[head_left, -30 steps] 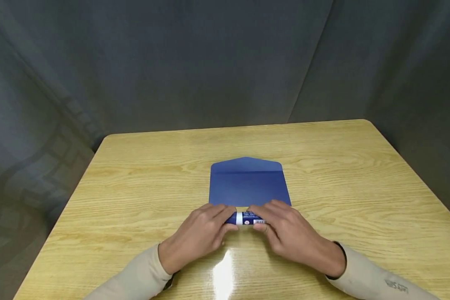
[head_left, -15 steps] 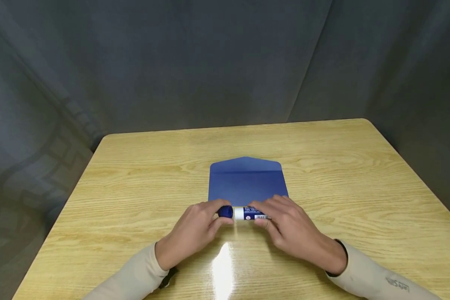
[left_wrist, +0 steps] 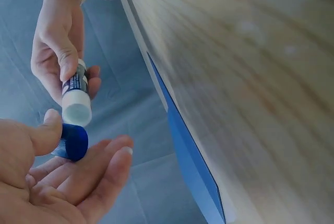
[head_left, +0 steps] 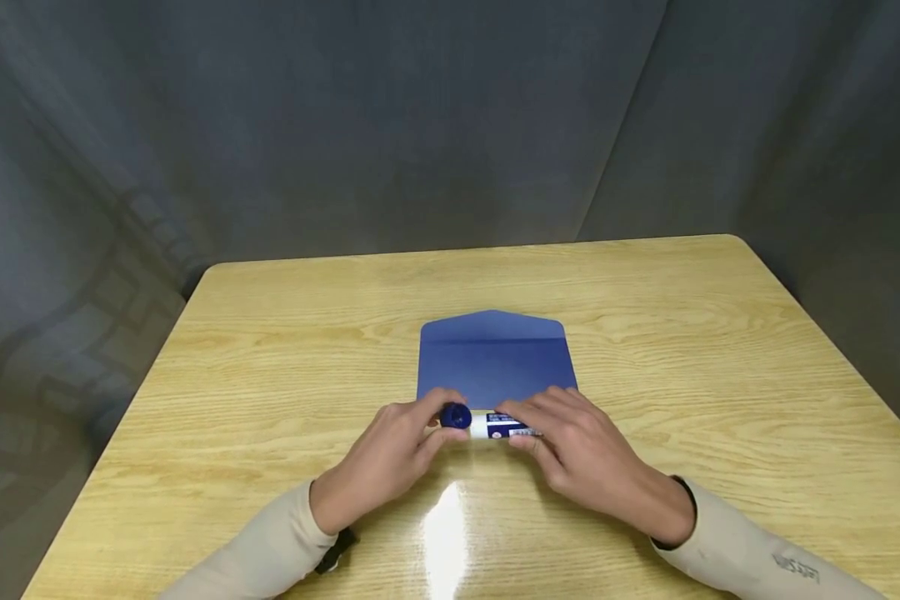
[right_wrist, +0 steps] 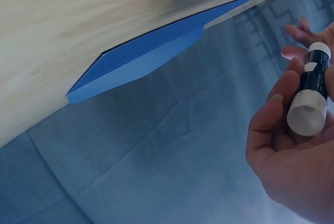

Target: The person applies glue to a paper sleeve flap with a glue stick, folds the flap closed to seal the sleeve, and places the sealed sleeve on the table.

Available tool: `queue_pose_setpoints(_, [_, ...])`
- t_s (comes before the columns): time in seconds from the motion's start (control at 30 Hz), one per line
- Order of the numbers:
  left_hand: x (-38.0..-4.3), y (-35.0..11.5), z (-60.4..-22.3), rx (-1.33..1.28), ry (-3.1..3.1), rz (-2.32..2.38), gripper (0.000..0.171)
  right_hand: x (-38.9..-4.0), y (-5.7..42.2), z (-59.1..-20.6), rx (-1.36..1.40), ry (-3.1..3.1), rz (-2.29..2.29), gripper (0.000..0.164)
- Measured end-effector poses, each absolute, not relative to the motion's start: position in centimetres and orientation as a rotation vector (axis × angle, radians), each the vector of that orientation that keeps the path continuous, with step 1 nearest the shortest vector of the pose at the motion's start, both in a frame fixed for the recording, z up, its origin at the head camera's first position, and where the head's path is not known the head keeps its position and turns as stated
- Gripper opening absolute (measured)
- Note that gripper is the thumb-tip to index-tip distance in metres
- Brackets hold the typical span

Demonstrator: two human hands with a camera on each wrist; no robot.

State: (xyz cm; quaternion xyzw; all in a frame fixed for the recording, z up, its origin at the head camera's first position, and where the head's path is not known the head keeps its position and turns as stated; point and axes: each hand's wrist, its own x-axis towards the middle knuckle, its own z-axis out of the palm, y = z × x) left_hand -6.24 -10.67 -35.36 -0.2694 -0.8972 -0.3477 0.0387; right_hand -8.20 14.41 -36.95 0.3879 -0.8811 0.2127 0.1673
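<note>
- The white-and-dark-blue tube (head_left: 501,425) lies sideways in the head view, printed label and barcode towards the camera; the right wrist view shows it lengthwise, a white round end nearest and another white end beyond.
- The blue cap (head_left: 456,416), off the tube, turns a round end to the head camera, while the left wrist view reveals its ribbed side.
- Tube and cap sit between the two hands, just beside each other; whether they touch cannot be told.
- The left hand (head_left: 390,450) pinches the cap between thumb and fingers, its other fingers loosely extended in the left wrist view.
- The right hand (head_left: 581,450) has thumb and fingers curled round the tube.
- Just beyond the hands, a blue envelope (head_left: 495,371) lies on the worktop (head_left: 270,358), its flap unfolded and pointing away from the person.
- The worktop is pale, wood-grained and round-cornered, with a bright reflection near the person.
- Dark grey fabric (head_left: 420,133) hangs behind it and at both sides.
- Pale sleeves (head_left: 258,546) cover the forearms.
</note>
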Motion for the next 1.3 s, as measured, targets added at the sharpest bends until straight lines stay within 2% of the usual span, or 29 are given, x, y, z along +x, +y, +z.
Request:
queue_pose_setpoints(0.23, [-6.3, -10.8, -35.1, -0.836, -2.767, -1.138, 0.031, -8.2, 14.5, -37.1, 1.112, -2.512, 0.555, 0.037])
queue_pose_setpoints(0.43, [-7.4, -12.3, -34.8, -0.733, -2.776, -1.191, 0.027, -8.7, 14.8, -37.3, 1.115, -2.539, 0.500, 0.036])
queue_pose_setpoints(0.67, [-10.0, -15.9, -35.1, -0.453, -2.846, -0.896, 0.030, -9.4, 15.4, -37.8, 1.091, -2.555, 0.503, 0.035])
queue_pose_setpoints(0.87, [-11.6, -19.0, -36.1, -0.322, -2.996, -0.701, 0.027, -9.9, 16.2, -38.0, 1.025, -2.622, 0.530, 0.034])
queue_pose_setpoints(1.3, [-12.0, -20.9, -36.1, -0.253, -3.119, -0.465, 0.026, -10.1, 16.5, -38.2, 1.048, -2.620, 0.532, 0.033])
